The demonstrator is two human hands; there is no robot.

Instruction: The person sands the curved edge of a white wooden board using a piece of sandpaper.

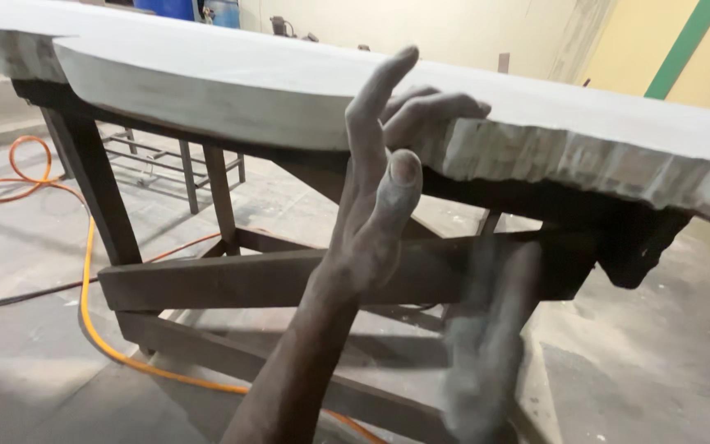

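A thick pale grey stone slab (232,90) with a rough, chipped edge lies on a dark trestle stand (248,275). My left hand (375,197), dusty with grey powder, is raised against the slab's edge. Its index finger points up past the top face, the other fingers curl onto the broken edge, and the thumb stands free. It holds nothing. Lower right, my right hand (486,345) is a grey motion blur in front of the stand's crossbeam, below the slab. Whether it holds anything cannot be made out.
An orange cable (84,288) snakes over the dusty concrete floor on the left and passes under the stand. A metal frame (166,160) stands behind the slab at the left. Yellow walls with a green stripe (684,49) close off the back right.
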